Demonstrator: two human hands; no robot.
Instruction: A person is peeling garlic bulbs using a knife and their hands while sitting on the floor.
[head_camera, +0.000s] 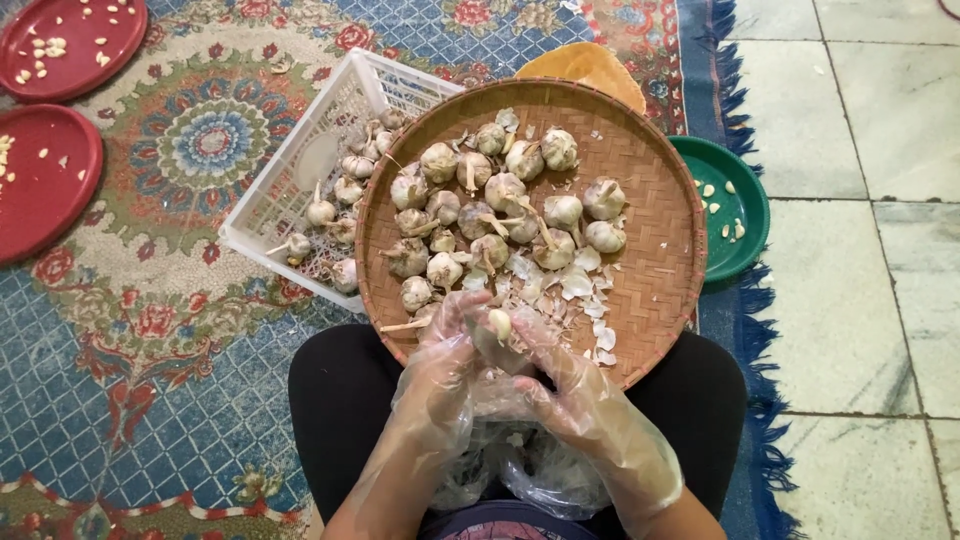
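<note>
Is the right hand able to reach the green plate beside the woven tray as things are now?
Probably yes, but not at once. The right hand is holding a garlic clove together with the left hand. The green plate lies uncovered on that side, partly under the woven tray rim.

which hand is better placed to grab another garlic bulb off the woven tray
Left, probably. The left hand sits beside the bulbs at the woven tray's near-left edge, while the right hand pinches the garlic clove in its fingers, over loose skins.

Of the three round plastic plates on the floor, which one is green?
The green plate is the one on the right, partly tucked under the woven bamboo tray, holding a few peeled cloves. The other two plates, at far left, are red.
</note>
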